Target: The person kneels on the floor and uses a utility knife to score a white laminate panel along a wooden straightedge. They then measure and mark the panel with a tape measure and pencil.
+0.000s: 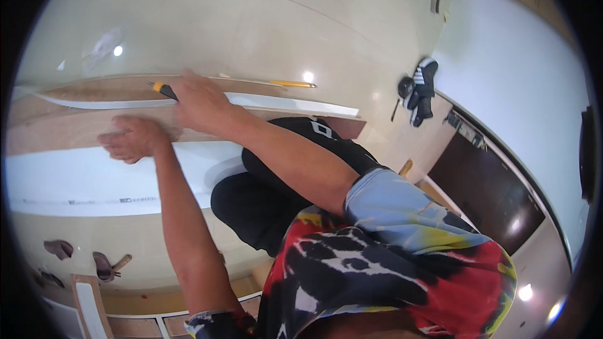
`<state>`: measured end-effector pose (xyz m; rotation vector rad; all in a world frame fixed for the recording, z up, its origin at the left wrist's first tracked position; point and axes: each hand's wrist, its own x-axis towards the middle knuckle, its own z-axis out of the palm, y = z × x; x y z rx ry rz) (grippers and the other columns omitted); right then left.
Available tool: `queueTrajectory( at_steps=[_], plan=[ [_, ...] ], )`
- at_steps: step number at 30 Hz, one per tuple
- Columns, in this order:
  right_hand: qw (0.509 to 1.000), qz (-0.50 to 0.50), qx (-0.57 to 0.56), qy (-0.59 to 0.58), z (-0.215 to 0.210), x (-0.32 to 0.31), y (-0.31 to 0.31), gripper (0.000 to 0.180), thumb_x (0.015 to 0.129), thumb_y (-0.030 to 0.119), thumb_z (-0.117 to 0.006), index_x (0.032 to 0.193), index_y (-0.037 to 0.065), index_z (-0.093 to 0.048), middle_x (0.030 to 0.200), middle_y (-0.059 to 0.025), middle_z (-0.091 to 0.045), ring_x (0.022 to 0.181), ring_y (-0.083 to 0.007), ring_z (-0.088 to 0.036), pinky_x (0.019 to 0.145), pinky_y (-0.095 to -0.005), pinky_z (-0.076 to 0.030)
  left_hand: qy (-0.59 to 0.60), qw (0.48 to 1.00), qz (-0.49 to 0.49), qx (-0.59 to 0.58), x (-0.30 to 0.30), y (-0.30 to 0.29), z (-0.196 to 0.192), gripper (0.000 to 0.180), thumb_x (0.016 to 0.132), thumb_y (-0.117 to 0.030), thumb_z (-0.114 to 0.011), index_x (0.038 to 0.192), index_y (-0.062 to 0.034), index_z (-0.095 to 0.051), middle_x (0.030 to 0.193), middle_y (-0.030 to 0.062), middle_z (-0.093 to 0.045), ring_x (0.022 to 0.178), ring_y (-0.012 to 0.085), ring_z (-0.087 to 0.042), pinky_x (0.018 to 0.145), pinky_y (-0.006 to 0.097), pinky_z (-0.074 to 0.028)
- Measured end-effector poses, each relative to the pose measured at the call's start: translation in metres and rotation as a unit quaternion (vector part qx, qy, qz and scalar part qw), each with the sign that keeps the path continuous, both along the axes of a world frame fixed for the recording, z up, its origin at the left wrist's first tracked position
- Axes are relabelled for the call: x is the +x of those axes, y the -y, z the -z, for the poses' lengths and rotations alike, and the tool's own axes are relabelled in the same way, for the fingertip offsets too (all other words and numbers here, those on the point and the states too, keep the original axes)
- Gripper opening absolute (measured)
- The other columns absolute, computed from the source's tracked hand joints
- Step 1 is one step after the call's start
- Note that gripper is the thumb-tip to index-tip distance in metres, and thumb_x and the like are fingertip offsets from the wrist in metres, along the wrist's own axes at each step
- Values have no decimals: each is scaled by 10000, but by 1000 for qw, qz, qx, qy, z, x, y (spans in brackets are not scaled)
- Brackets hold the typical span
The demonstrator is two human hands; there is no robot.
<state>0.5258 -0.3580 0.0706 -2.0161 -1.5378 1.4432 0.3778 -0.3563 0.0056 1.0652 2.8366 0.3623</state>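
While the left hand (134, 138) lies flat with fingers spread on the brown board (69, 129), the right hand (200, 102) is closed around a yellow-black utility knife (163, 90) at the white edge strip (276, 103). The white panel (81, 179) below carries a thin row of small dark printed marks. A yellow pencil (292, 84) lies just beyond.

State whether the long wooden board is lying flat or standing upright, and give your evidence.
Lying flat: the board rests on the pale floor, with the left hand pressed palm-down on its face.
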Motion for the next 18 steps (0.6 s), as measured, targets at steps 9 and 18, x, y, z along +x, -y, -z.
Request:
queueTrajectory(
  at_steps=[9,18],
  plan=[
    [948,45,193,248,33,100,-19,307,844,170,-637,1122,57,-569,1010,-164,-592,948,-370,-602,793,-486,-511,-17,999,46,-4,-1,3,8,872,921,-609,-500,1472,40,-310,1422,283,-415,1327,444,-355,1044,589,-297],
    [901,-266,321,120,36,203,60,530,771,300,-782,1225,97,-600,1192,-112,-607,1111,-311,-559,998,-480,-374,10,999,25,-35,9,-10,-10,1021,822,-661,-637,1474,48,-300,1420,277,-419,1323,423,-353,1057,591,-282]
  ],
)
